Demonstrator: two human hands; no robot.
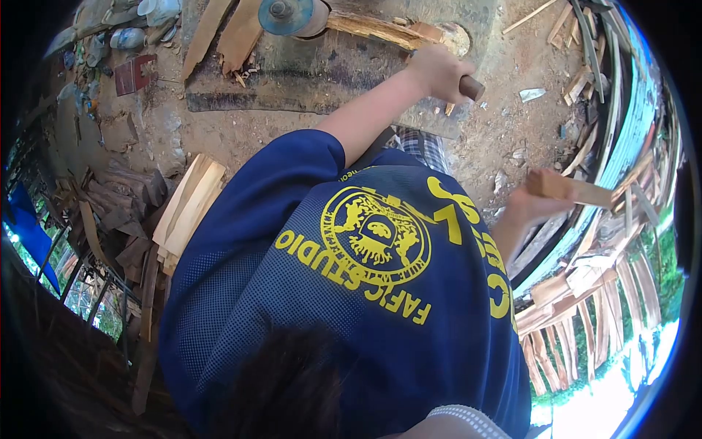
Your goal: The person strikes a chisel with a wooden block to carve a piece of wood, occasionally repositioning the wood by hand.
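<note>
My left hand [439,73] is closed around a brown wooden tool handle [472,88], whose rounded end sticks out past my fingers. The tool's working end is hidden by the hand. Just beyond it, a long split piece of wood [373,28] lies across a worn dark board [256,91]. Out to the right, my right hand [528,205] grips a wooden block [570,189], broad at the fist and narrower outward. That hand is slightly blurred.
A blue round disc with a metal hub [285,13] stands at the board's far side. Wood slabs [234,36] lie left of it. Split wood [191,197] is stacked by my left side. Timber strips [585,285] line the right edge. Scraps litter the dirt ground [504,117].
</note>
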